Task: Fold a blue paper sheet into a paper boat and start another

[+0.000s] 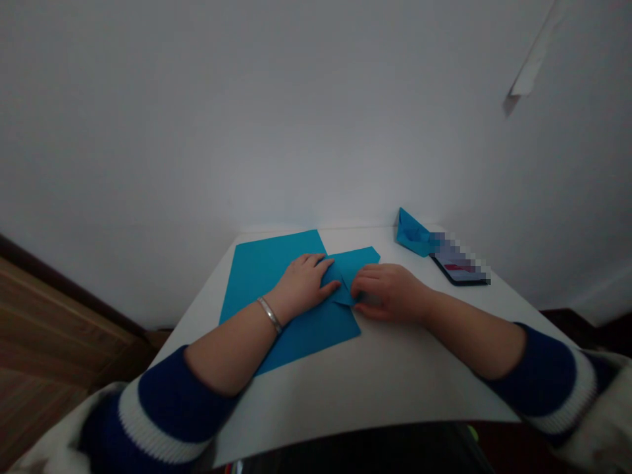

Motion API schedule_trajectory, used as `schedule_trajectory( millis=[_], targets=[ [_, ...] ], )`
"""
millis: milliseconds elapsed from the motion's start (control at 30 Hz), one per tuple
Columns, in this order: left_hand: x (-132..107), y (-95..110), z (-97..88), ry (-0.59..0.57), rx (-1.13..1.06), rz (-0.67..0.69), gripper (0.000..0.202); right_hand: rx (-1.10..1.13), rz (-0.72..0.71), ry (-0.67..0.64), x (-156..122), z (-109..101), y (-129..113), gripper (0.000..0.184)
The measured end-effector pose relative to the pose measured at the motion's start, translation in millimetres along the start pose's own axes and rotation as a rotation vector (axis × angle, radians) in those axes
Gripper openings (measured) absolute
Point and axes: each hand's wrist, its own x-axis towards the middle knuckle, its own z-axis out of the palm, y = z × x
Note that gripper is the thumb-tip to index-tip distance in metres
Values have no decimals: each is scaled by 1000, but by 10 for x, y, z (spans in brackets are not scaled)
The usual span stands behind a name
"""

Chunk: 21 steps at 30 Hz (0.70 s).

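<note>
A folded piece of blue paper point(358, 262) lies on the table, partly over a larger flat blue sheet point(266, 263). My left hand point(306, 280) rests with fingers spread on the left part of the folded paper, its wrist over the large sheet. At the folded paper's right side, my right hand point(388, 289) has its fingers bent and closed on the edge. A flap of the paper stands a little raised between the two hands. The fingertips of my right hand are partly hidden.
On the white table point(375, 375), a folded blue paper boat point(412, 234) stands at the back right, against a phone point(459, 263) with a blurred screen. A pale wall point(316, 118) rises behind the table. Wooden furniture point(54, 355) stands at the left.
</note>
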Motion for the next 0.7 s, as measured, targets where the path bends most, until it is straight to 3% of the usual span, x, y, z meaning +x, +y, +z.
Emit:
schedule_trajectory(
  millis=[133,200,333,467,600,700],
  targets=[
    [27,-33,93,-53,-30,6,49,98,226,-17,-8,65,111,23],
    [27,-33,101,-18,-29,-5,43,35,316,17,-16,120,171,30],
    [9,-14,20,107,-27,53,34,-106,489,-85,-28,181,217,52],
    [0,19,-98,175,-90,154,34,-295,550,-154,-11,111,155,52],
    [-21,55,-160,139,-113,292,38,-474,629,-203,26,14,69,48],
    [-34,58,-146,102,-74,321,37,-508,620,-224,55,-27,27,46]
  ],
)
